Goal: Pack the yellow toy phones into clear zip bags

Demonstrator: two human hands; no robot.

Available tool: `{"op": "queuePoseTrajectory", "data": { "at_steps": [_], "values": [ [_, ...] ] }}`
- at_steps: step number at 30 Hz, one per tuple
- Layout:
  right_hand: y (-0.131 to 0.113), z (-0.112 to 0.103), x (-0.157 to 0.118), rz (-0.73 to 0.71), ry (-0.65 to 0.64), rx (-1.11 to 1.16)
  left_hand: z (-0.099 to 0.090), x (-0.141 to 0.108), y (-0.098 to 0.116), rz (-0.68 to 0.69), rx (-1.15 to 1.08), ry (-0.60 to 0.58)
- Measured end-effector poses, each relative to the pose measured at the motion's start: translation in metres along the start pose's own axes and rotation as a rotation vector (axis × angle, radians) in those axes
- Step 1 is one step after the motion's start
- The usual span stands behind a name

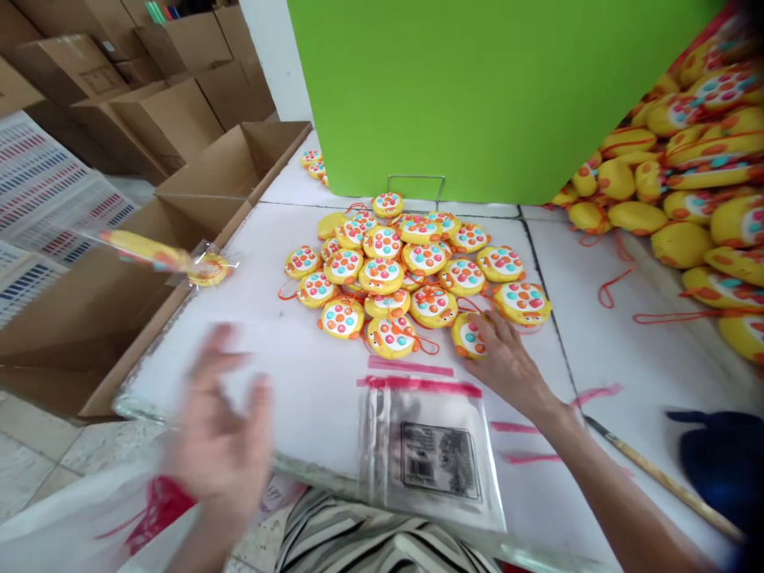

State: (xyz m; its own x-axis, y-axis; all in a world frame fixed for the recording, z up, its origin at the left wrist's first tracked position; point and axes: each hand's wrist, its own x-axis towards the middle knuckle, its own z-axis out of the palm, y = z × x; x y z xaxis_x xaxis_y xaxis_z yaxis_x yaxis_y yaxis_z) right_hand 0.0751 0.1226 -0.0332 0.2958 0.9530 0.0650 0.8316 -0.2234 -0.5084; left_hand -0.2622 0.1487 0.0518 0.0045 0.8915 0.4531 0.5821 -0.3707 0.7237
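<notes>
My left hand (224, 430) is smeared by motion over the table's left front edge, fingers apart with nothing in them. Beyond it, a blurred yellow toy (146, 251) is in the air over the open carton, and another in a clear bag (210, 267) is at the table's edge by the carton's rim. My right hand (507, 358) has its fingers closed on a round yellow toy (469, 336) with coloured bumps, at the front right of a pile of similar toys (382, 270) with red cords. A stack of clear bags (433, 454) with pink strips lies between my hands.
An open cardboard carton (200, 195) stands along the table's left side. A green panel (477, 95) rises behind the pile. More yellow toys (686, 175) are heaped at right. A wooden stick (662, 477) and a dark blue item (719, 461) lie at the right front.
</notes>
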Motion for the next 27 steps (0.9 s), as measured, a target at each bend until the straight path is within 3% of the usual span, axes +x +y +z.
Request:
{"op": "queuePoseTrajectory", "data": {
  "at_steps": [3,6,8,11,15,21,27],
  "values": [
    [0.0,-0.001,-0.005,0.055,-0.015,0.06,0.064,-0.042,0.022,0.298,-0.045,-0.499],
    [0.0,-0.014,-0.027,0.116,-0.077,0.239,0.12,-0.079,0.032,0.429,0.045,-0.751],
    [-0.003,-0.021,-0.048,0.276,-0.127,0.647,0.14,-0.094,0.028,0.483,0.141,-0.803],
    [-0.011,-0.024,-0.078,0.606,-0.155,1.347,0.148,-0.102,0.016,0.539,0.209,-0.781],
    [-0.02,-0.02,-0.101,0.798,-0.218,1.663,0.146,-0.101,0.007,0.526,0.168,-0.773],
    [-0.032,-0.021,-0.112,0.914,-0.156,1.632,0.143,-0.093,0.008,0.467,0.084,-0.805],
    [-0.037,-0.02,-0.138,0.917,-0.24,1.296,0.136,-0.09,-0.002,0.319,-0.064,-0.761]
  ]
}}
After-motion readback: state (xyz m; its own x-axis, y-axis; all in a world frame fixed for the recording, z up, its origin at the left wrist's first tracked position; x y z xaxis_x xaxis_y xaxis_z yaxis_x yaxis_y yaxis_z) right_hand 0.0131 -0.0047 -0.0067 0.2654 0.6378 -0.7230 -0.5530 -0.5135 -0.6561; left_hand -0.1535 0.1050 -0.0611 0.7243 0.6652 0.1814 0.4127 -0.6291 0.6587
